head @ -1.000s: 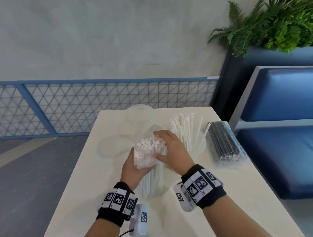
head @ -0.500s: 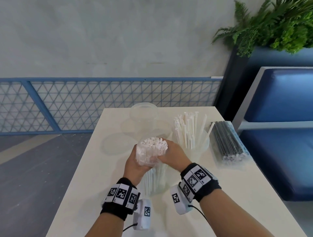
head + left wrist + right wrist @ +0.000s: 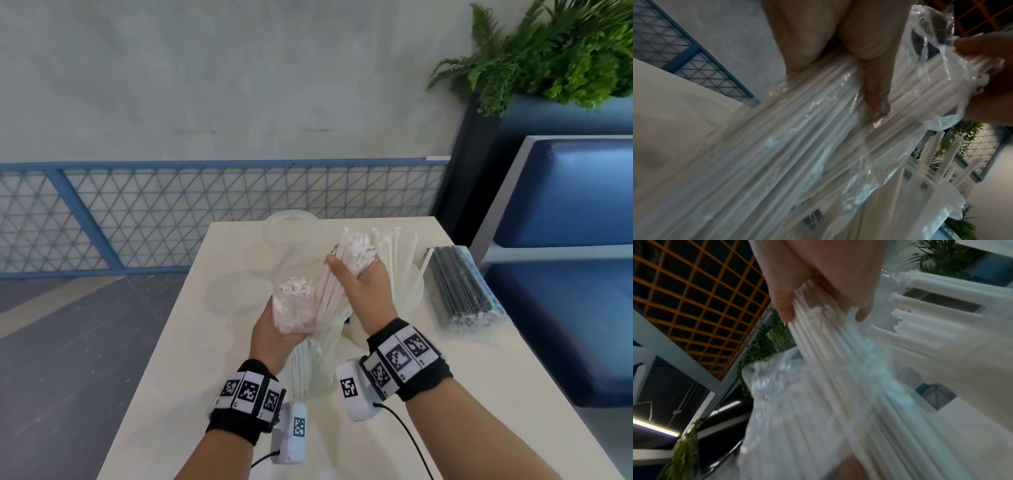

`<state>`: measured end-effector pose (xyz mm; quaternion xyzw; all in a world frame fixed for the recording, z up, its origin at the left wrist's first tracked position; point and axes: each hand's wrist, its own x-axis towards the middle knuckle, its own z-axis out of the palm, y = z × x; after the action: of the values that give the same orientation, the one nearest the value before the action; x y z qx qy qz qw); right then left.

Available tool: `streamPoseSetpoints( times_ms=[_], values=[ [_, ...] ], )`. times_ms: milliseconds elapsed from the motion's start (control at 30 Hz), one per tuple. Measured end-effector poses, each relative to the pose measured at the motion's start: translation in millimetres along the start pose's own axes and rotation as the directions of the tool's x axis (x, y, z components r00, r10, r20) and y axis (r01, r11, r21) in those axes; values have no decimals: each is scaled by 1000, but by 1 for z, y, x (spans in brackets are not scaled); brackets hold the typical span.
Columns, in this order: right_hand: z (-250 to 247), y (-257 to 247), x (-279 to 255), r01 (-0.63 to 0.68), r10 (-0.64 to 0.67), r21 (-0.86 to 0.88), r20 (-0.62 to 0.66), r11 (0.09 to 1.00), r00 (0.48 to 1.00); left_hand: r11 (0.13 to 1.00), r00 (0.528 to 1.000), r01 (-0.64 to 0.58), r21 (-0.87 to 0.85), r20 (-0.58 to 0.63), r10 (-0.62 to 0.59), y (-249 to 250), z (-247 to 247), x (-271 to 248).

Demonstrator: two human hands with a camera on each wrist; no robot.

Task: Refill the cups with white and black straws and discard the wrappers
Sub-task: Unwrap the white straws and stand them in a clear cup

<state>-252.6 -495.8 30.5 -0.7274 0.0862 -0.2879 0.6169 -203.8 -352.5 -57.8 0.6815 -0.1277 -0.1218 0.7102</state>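
Observation:
My left hand grips a clear plastic wrapper still packed with white straws, held upright over the table. My right hand grips a bunch of white straws drawn halfway up out of that wrapper, slanting toward the far right. In the right wrist view my fingers curl round the bunch of white straws. In the left wrist view my fingers press on the wrapper. Just right of my right hand, a clear cup holds upright white straws. A sealed pack of black straws lies at the right.
A second clear cup stands at the table's far edge, and a clear round lid lies left of my hands. A blue bench and a planter are at the right, a blue mesh railing behind.
My right hand has closed on a bunch of white straws and pulled it up and to the right out of the wrapper, which my left hand keeps holding.

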Motion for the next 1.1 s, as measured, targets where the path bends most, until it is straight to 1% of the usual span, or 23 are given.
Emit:
streamPoseSetpoints(
  times_ms=[67, 167, 233, 300, 367, 467, 533, 600, 667, 733, 800, 833, 933, 967, 1000, 1100],
  values=[
    [-4, -9, 6, 30, -27, 83, -40, 996, 999, 1000, 1000, 15, -1, -5, -15, -1, -1, 0],
    [-8, -15, 9, 35, -22, 146, -88, 989, 996, 999, 999, 40, -6, -30, -40, -5, -3, 2],
    [-10, -16, 10, 50, -33, 156, -113, 986, 993, 999, 999, 40, -1, -36, -40, -5, -3, 2],
    [-10, -23, 10, 58, -39, 131, -141, 990, 989, 999, 999, 37, -19, -32, -38, -3, -3, 1],
    [-13, -30, 15, 74, -50, 128, -177, 989, 983, 1000, 999, 28, 8, -28, -28, -3, -4, 1],
    [-16, -39, 23, 78, -42, 172, -199, 982, 979, 999, 999, 19, 40, -32, -18, -3, -5, 1],
    [-16, -40, 24, 51, -18, 183, -177, 982, 984, 999, 999, 17, 41, -40, -15, -2, -4, 1],
    [-16, -31, 22, -17, 35, 166, -106, 986, 994, 999, 999, 23, 40, -39, -21, 0, -3, 1],
    [-16, -17, 17, -143, 146, 94, -28, 985, 989, 997, 999, 7, 74, -36, -5, 2, -1, 1],
    [-15, -2, 13, -250, 249, 47, 21, 967, 968, 994, 999, 0, 111, -37, 4, 4, 1, 1],
    [-14, 6, 8, -280, 277, 50, 72, 959, 958, 991, 999, 0, 132, -38, 6, 5, 2, 1],
    [-13, 9, 7, -297, 293, 51, 77, 953, 953, 990, 999, -5, 143, -36, 10, 6, 3, 0],
    [-13, 9, 4, -292, 284, 77, 102, 953, 953, 989, 999, 2, 147, -42, 4, 6, 4, 1],
    [-13, 4, 2, -278, 269, 82, 98, 957, 958, 990, 999, 3, 143, -42, 3, 6, 4, 1],
    [-12, -1, 2, -265, 260, 94, 62, 960, 964, 989, 999, 7, 145, -40, -1, 6, 3, 2],
    [-16, -15, 11, -198, 224, 198, -119, 960, 967, 991, 999, 23, 132, -33, -19, 5, 3, 3]
  ],
)
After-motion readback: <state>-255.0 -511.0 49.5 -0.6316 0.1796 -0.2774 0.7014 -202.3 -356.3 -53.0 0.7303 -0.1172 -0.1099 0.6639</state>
